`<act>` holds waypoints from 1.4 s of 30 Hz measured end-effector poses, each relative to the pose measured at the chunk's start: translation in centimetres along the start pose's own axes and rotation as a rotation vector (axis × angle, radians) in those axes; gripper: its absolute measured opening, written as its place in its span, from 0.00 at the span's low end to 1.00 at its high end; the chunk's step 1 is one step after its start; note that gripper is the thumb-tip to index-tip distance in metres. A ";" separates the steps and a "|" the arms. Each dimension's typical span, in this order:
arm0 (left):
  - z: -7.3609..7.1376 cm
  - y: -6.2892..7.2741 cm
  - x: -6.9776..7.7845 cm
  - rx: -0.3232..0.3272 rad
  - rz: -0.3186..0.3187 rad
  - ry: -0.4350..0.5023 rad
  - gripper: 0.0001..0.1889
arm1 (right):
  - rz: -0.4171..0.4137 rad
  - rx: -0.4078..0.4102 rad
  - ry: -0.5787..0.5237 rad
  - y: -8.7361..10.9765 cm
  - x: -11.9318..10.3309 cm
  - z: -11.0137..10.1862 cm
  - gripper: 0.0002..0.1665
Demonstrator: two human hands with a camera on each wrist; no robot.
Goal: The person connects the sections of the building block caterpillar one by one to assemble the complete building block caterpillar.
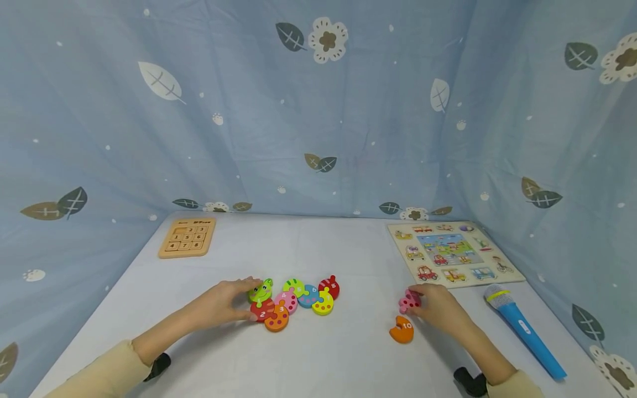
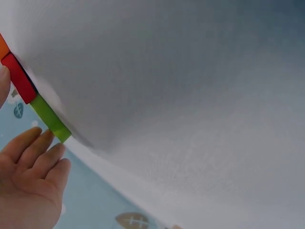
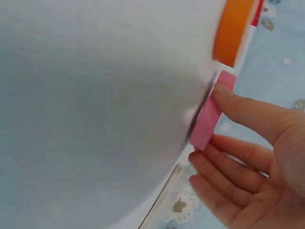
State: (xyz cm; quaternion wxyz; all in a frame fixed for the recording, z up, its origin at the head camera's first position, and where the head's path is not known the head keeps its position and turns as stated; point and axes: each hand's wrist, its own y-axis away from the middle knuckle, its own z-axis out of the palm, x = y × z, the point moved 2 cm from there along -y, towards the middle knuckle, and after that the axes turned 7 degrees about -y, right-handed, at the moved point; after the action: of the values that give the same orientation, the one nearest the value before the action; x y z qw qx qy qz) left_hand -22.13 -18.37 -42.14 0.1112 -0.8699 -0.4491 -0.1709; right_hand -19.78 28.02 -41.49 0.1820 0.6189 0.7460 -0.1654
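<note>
A numbered wooden caterpillar puzzle (image 1: 308,296) lies joined in a wavy row, its green frog-like head (image 1: 261,293) at the left end and a red tail-side piece (image 1: 329,286) at the right. My left hand (image 1: 221,303) holds that left end, thumb against the red piece 2 (image 2: 19,78) and fingers at the green head (image 2: 51,118). Off to the right, my right hand (image 1: 443,309) pinches a pink spotted puzzle piece (image 3: 209,117) between thumb and fingers, low over the table. Just in front of it lies the loose orange piece 10 (image 1: 402,330).
A wooden number slide puzzle (image 1: 187,237) sits at the back left. At the back right lies a picture puzzle board (image 1: 455,254), with a blue toy microphone (image 1: 527,331) in front of it. Patterned blue cloth (image 1: 318,110) hangs around the white table (image 1: 298,365).
</note>
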 end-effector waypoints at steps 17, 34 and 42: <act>-0.3 -0.5 -0.3 -0.023 0.030 -0.005 0.41 | -0.338 -0.127 -0.096 -3.7 -3.6 0.4 0.27; 0.0 0.1 -0.4 -0.020 -0.016 0.007 0.42 | -0.484 -0.228 -0.081 -7.4 -6.9 1.6 0.25; -0.1 0.3 -0.2 -0.011 -0.010 0.002 0.43 | -0.486 -0.294 -0.059 -8.7 -7.7 1.8 0.26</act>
State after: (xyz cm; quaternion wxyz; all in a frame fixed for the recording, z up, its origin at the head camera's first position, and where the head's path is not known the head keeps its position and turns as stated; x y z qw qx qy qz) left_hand -22.00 -18.76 -42.11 0.1059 -0.8681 -0.4524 -0.1749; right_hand -26.90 18.95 -39.22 0.2466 0.3840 0.8827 -0.1120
